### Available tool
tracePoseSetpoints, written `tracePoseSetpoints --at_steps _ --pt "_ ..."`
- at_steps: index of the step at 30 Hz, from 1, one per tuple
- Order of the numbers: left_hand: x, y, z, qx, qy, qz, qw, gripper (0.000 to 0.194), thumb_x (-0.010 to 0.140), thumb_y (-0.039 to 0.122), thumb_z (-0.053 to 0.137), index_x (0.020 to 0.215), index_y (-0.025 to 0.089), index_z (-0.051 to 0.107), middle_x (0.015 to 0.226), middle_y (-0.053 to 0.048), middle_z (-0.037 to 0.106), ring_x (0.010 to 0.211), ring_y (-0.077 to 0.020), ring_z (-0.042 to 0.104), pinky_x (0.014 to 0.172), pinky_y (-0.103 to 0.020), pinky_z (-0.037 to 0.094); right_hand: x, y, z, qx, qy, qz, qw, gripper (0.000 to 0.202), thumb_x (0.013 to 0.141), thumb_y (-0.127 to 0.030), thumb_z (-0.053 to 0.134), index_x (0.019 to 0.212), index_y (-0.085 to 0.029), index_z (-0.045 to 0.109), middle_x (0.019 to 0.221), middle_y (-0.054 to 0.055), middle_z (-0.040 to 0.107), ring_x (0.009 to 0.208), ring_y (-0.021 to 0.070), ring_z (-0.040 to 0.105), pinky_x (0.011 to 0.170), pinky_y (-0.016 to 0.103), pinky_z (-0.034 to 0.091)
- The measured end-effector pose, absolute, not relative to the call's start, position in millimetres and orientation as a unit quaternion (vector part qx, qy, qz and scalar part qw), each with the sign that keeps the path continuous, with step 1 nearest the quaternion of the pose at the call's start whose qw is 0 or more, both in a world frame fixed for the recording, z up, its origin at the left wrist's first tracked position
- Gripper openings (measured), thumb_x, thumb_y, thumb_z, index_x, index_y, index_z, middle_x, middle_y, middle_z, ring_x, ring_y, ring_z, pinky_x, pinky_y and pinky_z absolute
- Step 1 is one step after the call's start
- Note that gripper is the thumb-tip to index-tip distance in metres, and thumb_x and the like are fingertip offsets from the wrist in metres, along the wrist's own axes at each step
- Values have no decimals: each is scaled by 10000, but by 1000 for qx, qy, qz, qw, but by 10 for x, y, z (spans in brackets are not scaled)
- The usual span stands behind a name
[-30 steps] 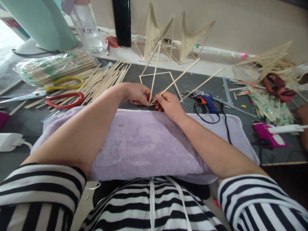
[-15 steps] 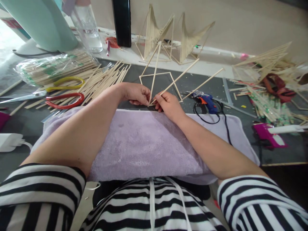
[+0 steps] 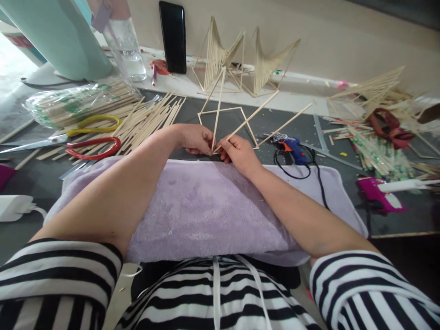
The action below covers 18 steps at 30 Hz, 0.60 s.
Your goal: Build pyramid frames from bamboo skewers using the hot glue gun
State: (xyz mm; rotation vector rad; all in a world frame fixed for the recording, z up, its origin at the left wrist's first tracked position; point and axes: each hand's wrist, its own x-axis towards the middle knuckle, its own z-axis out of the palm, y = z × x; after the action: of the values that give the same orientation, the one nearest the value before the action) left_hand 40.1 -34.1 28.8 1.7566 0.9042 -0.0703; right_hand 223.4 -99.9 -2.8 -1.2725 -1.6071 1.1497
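A frame of thin wooden sticks (image 3: 221,110) stands on the grey table, with two sticks rising to a peak at its back left. My left hand (image 3: 195,138) is closed in a pinch at its near corner, by the foot of one rising stick. From the other side my right hand (image 3: 239,152) pinches a slanting wooden stick (image 3: 257,111), whose low end meets that same corner. The fingertips partly hide the joint there. Another stick (image 3: 287,123) slants up from the frame's right corner. Close to it lies a blue hot glue gun (image 3: 294,150).
Loose sticks (image 3: 151,121) and red-and-yellow-handled scissors (image 3: 92,149) lie at left. A lilac towel (image 3: 206,206) covers the table's front edge. Behind stand a phone (image 3: 173,39), a water bottle (image 3: 129,50) and finished stick models (image 3: 215,55). The glue gun's black cord (image 3: 321,183) crosses the towel.
The head view has tilted up slightly, so the scene sits a little lower. Both hands keep their pinch at the near corner, with no clear movement of the sticks.
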Motion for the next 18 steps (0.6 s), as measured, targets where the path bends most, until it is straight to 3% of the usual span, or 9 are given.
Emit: tracePoseSetpoints --at_steps 18 --pt "382 -331 273 732 373 -18 570 160 694 203 713 827 186 626 540 47 468 436 -70 408 446 -218 236 2223 -992 -33 -503 -634 444 384 198 927 -302 515 791 -175 584 553 -41 560 462 65 522 451 179 449"
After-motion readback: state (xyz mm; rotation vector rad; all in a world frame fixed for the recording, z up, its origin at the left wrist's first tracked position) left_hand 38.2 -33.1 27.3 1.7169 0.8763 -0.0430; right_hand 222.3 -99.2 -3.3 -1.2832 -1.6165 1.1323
